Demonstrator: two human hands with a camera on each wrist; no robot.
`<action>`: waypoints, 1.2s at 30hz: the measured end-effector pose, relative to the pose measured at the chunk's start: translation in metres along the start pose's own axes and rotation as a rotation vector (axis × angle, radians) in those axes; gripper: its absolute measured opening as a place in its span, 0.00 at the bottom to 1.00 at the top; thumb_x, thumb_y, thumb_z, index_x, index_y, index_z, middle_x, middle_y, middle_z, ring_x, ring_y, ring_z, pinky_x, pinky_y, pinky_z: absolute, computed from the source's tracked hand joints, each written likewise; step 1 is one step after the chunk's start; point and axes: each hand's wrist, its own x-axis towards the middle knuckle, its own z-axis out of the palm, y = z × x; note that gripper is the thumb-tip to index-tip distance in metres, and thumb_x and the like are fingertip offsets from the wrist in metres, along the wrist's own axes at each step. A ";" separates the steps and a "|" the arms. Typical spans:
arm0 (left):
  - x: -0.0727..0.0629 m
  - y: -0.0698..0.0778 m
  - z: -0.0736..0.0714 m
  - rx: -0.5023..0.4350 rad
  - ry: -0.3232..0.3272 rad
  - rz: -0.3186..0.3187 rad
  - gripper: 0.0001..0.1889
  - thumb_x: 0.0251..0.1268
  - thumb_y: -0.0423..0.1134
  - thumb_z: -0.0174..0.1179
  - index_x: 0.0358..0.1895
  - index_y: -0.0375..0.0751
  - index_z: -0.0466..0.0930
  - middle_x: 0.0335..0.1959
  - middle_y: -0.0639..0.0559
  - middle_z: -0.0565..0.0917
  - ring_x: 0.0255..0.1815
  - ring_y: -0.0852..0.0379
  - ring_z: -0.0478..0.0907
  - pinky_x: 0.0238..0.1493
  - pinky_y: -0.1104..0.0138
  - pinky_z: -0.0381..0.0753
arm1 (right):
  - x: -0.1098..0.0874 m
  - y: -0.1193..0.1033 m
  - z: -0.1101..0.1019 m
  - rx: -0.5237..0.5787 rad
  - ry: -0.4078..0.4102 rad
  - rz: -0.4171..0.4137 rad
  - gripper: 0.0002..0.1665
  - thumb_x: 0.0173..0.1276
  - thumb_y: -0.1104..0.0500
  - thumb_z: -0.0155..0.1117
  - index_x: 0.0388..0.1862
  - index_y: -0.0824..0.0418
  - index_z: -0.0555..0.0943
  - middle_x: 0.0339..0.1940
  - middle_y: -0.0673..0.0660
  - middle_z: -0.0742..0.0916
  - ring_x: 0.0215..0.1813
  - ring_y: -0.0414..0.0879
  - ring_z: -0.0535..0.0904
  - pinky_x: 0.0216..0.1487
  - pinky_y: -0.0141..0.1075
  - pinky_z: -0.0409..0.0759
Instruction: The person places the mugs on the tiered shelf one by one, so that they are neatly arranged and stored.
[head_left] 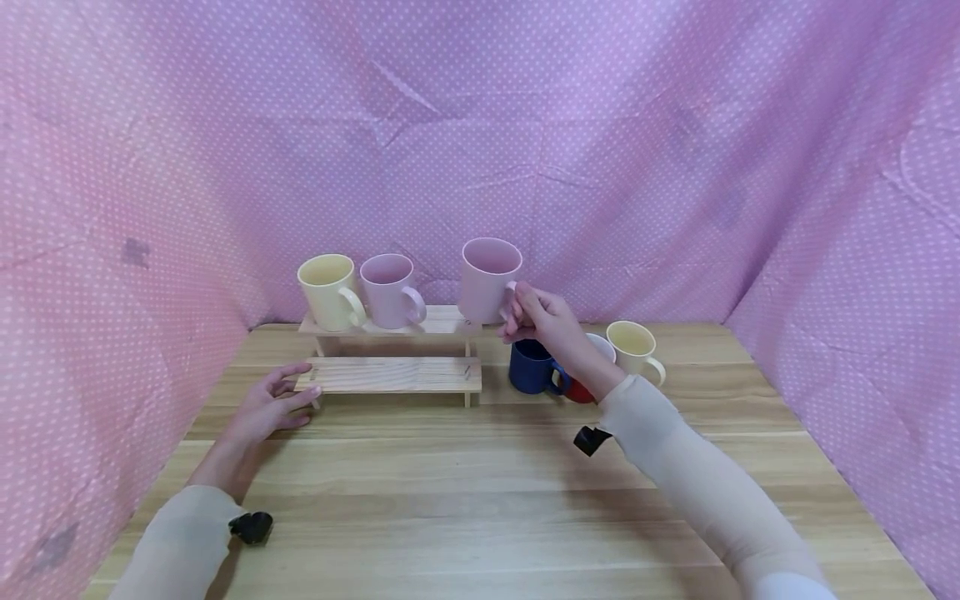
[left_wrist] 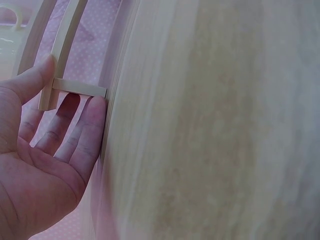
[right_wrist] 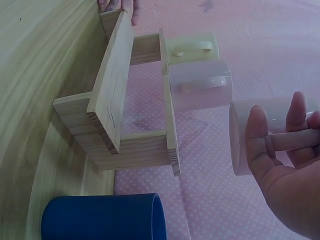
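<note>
By its handle, my right hand point(head_left: 551, 325) grips a pink mug point(head_left: 489, 283), held upright in the head view. The mug is above the right end of the upper board of a two-tier wooden rack point(head_left: 390, 375); the right wrist view shows a gap between mug and board. On that board stand a yellow mug point(head_left: 327, 287) and another pink mug point(head_left: 387, 292), handles toward the right. My left hand point(head_left: 266, 404) holds the rack's left end, with the thumb on the lower board point(left_wrist: 62, 55) and fingers at the leg point(left_wrist: 80, 87).
Right of the rack, a blue mug point(head_left: 529, 371), a red mug point(head_left: 579, 392) with a pale inside and a yellow mug point(head_left: 632, 340) stand on the wooden table point(head_left: 450, 500). My right forearm partly covers the red one. Pink dotted cloth point(head_left: 480, 125) surrounds the table's back and sides.
</note>
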 end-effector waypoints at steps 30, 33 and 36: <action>-0.003 0.002 0.000 0.027 0.008 -0.005 0.40 0.68 0.47 0.69 0.78 0.41 0.58 0.61 0.37 0.65 0.43 0.62 0.82 0.48 0.59 0.89 | 0.051 0.037 0.036 -0.034 -0.029 0.075 0.27 0.86 0.46 0.43 0.30 0.64 0.70 0.27 0.58 0.82 0.44 0.70 0.84 0.48 0.55 0.88; -0.003 0.001 0.000 0.017 0.003 -0.007 0.40 0.68 0.47 0.69 0.77 0.41 0.59 0.63 0.36 0.63 0.43 0.62 0.82 0.48 0.59 0.89 | 0.052 0.041 0.038 -0.017 -0.031 0.083 0.28 0.86 0.46 0.43 0.30 0.64 0.70 0.27 0.58 0.80 0.44 0.69 0.84 0.50 0.58 0.86; -0.003 0.001 0.000 0.012 0.000 -0.010 0.41 0.68 0.47 0.69 0.78 0.41 0.59 0.66 0.34 0.62 0.44 0.62 0.82 0.49 0.59 0.88 | 0.053 0.044 0.039 -0.009 -0.032 0.097 0.28 0.85 0.45 0.42 0.30 0.64 0.70 0.28 0.57 0.78 0.44 0.67 0.84 0.51 0.60 0.85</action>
